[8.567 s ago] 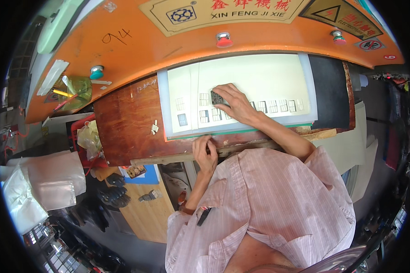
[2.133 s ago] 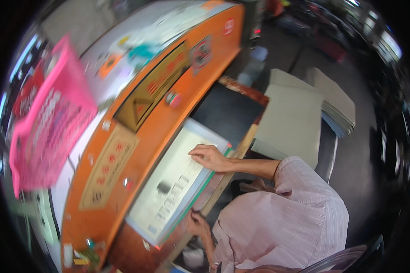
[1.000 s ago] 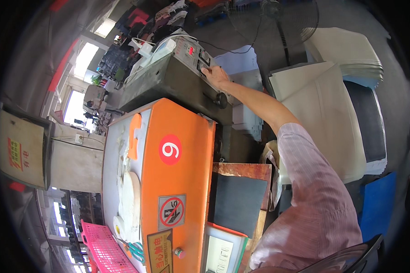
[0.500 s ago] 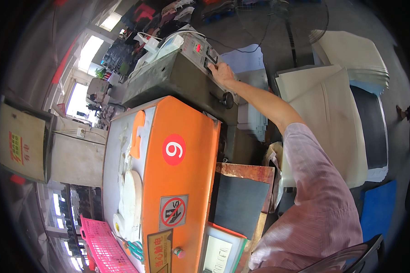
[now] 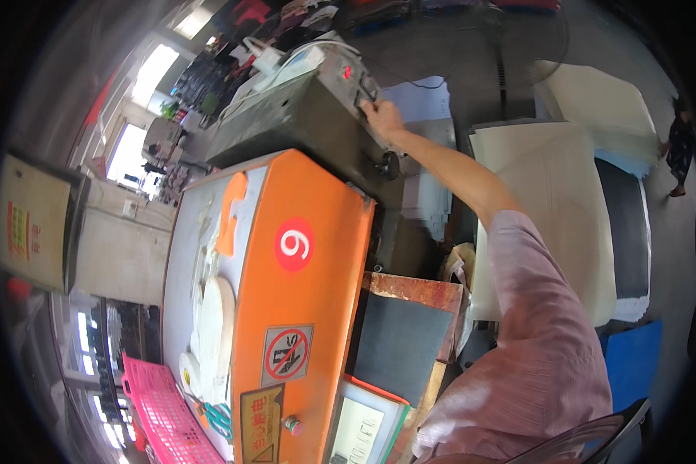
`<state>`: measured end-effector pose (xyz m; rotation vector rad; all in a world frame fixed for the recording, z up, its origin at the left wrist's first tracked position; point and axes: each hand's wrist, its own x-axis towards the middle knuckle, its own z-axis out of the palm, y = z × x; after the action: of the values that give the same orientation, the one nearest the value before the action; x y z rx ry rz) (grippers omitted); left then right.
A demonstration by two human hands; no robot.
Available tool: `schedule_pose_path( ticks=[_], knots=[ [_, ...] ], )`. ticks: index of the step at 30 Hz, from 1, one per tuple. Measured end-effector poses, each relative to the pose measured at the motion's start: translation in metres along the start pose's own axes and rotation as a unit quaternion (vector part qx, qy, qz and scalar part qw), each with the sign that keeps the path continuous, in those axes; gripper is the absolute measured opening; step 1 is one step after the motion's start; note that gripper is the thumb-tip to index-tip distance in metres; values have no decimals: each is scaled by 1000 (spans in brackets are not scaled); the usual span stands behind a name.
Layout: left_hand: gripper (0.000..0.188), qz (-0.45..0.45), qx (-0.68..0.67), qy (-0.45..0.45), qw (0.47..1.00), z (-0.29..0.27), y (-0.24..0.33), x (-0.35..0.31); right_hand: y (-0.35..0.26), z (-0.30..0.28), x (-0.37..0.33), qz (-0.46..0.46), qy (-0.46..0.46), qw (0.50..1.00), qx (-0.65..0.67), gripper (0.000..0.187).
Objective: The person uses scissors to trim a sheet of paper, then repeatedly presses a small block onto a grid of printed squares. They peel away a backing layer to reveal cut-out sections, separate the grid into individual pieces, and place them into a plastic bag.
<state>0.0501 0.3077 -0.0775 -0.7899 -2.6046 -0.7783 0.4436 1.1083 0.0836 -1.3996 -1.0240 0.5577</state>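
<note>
My right hand (image 5: 384, 120) reaches far forward from the lower right to a control panel (image 5: 349, 79) on top of a dark metal machine box (image 5: 278, 127). Its fingers are bent against the panel, beside a black handle or switch (image 5: 369, 94). What the fingertips hold, if anything, is hidden. A red light (image 5: 346, 73) glows on the panel, and a black knob (image 5: 389, 165) sticks out of the box's side below the hand. My left hand is not in the picture.
An orange machine housing (image 5: 317, 224) fills the middle, with tape rolls (image 5: 216, 325), teal-handled scissors (image 5: 218, 419) and an orange hook-shaped piece (image 5: 230, 216) on its top. A pink basket (image 5: 166, 410) stands lower left. Large pale sheets (image 5: 541, 209) lie stacked right. A person (image 5: 679, 151) stands at the far right.
The view has shifted slightly, and the orange housing sits a little further left. My right hand stays at the panel, its fingers slightly shifted. The person at the right edge shows more fully.
</note>
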Motion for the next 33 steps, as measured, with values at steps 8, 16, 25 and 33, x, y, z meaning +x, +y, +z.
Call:
schedule_pose_path(
  ticks=[8, 16, 25, 33],
  knots=[
    [26, -84, -4, 49, 995, -31, -37, -59, 30, 9, 20, -40, -2, 999, 14, 71],
    [27, -194, -57, -7, 979, -61, -78, -76, 38, -45, -107, -137, -127, 976, 115, 26],
    [14, -128, -17, 73, 989, -52, -66, -53, -62, -86, -535, -225, -547, 784, 191, 5],
    [20, -44, -14, 71, 996, -41, -75, -38, -154, -45, -630, -291, -502, 781, 230, 6]
  ],
)
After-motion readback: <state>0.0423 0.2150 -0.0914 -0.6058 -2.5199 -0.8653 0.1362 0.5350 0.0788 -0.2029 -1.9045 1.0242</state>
